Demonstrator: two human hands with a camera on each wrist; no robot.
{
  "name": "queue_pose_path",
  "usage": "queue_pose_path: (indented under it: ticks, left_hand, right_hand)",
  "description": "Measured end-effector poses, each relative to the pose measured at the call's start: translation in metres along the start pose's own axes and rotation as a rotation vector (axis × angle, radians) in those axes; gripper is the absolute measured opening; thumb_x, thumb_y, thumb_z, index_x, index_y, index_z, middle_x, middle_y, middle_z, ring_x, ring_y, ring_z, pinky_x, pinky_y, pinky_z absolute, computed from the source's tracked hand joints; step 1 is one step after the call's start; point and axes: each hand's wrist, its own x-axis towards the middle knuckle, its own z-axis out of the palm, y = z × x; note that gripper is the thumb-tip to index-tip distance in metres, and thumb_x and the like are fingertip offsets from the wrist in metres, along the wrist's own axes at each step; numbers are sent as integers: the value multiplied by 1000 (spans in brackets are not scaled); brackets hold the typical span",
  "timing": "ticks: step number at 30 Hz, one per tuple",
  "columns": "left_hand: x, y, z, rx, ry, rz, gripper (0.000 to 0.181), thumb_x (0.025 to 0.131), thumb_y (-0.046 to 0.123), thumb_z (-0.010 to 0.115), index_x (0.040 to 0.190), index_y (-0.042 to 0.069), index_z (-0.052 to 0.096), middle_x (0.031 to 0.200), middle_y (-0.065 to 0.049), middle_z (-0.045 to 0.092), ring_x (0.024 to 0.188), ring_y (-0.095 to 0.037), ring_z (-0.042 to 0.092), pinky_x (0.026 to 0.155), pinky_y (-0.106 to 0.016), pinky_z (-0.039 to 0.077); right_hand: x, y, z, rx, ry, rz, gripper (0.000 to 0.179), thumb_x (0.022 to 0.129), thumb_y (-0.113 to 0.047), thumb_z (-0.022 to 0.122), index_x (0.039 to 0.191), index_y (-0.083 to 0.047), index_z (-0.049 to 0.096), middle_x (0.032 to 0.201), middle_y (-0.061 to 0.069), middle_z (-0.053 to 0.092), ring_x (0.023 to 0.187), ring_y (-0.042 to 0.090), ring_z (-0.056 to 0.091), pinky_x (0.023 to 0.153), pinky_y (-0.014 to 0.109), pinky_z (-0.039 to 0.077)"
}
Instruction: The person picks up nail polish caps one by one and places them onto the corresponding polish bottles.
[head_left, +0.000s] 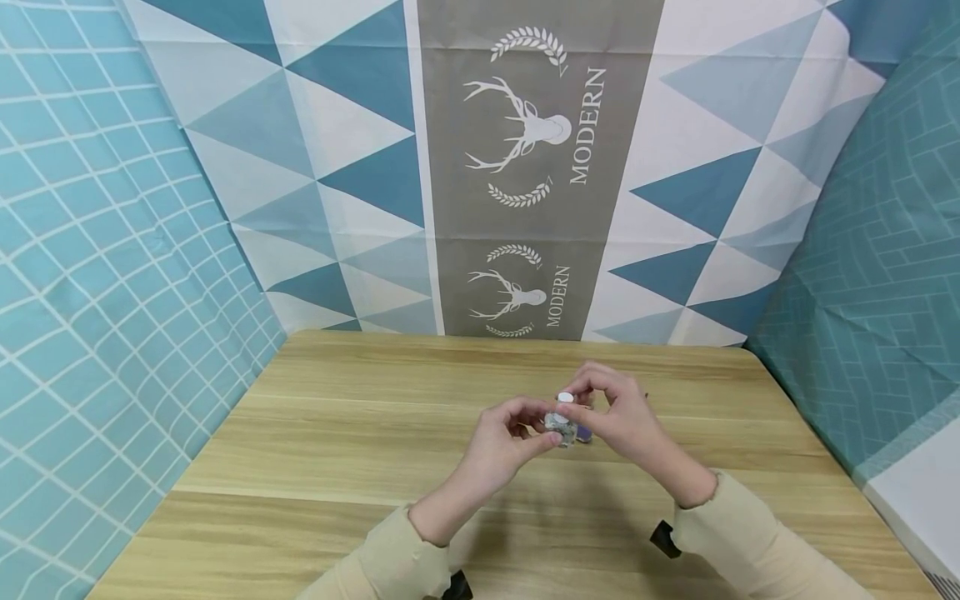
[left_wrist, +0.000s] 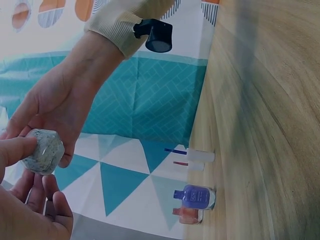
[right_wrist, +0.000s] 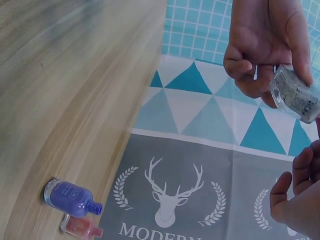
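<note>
My left hand [head_left: 498, 437] pinches a clear, faceted nail polish bottle [head_left: 559, 430] with grey-white speckled polish, held above the table. At the bottle's top, my right hand [head_left: 618, 412] pinches its white cap [head_left: 566, 398] between thumb and fingers. The speckled bottle [left_wrist: 46, 152] shows its base in the left wrist view, where the cap is hidden. Speckled polish also shows through the glass bottle [right_wrist: 296, 96] in the right wrist view, beneath the left thumb. Whether cap and bottle are joined, I cannot tell.
On the wooden table [head_left: 360, 450] stand an uncapped purple polish bottle [left_wrist: 197, 196] and a pinkish one [left_wrist: 189, 216]. Two white caps [left_wrist: 201, 156] stand near them, their brushes pointing up. Patterned cloths [head_left: 360, 167] surround the table's back and sides.
</note>
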Motion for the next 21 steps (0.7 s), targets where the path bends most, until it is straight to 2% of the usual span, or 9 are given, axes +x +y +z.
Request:
queue_pose_path:
  ticks: [4,7,11,15,18,21]
  left_hand:
    - [5,-13,1,9,4,6,26,80,6,73,106,6,68,91,-7,65,80,-12,54,63,-19,43]
    - [8,-24,2,9,1,16,27,80,10,74,106,9,68,92,-5,65,80,-11,55,65,-20,44]
    - [9,-28,1,11,-10,43,26,80,13,75,105,8,68,91,-5,66,80,-11,57,67,-23,47]
    - [9,-29,1,29,-24,63,27,81,13,74,107,6,67,92,-4,66,81,-11,57,69,-23,48]
    - [9,-30,1,47,-36,72,28,83,13,73,109,6,67,94,-4,67,83,-12,57,70,-22,48]
    - [9,-29,1,60,-45,79,29,83,13,72,111,6,67,95,-4,67,84,-12,58,71,-22,48]
  right_hand:
    - [-2,14,2,2,7,-5,19,75,11,71,80,-6,64,74,-1,55,68,10,47,63,23,41]
    - [-4,28,1,-4,-24,-1,20,77,7,71,84,-10,64,77,-3,55,69,10,48,64,23,42]
    - [-5,37,-5,7,-129,-20,17,87,-4,64,101,-14,67,90,-3,59,76,10,50,67,25,44]
    - [-4,41,-13,59,-257,-55,24,97,-13,52,118,-13,63,103,-1,60,87,12,52,70,27,47]
    - [-3,41,-17,108,-332,-56,26,98,-12,50,121,-13,62,105,0,59,92,14,52,70,29,48]
    - [-3,41,-19,133,-371,-36,26,97,-10,50,119,-14,63,105,-1,58,93,14,53,70,29,49]
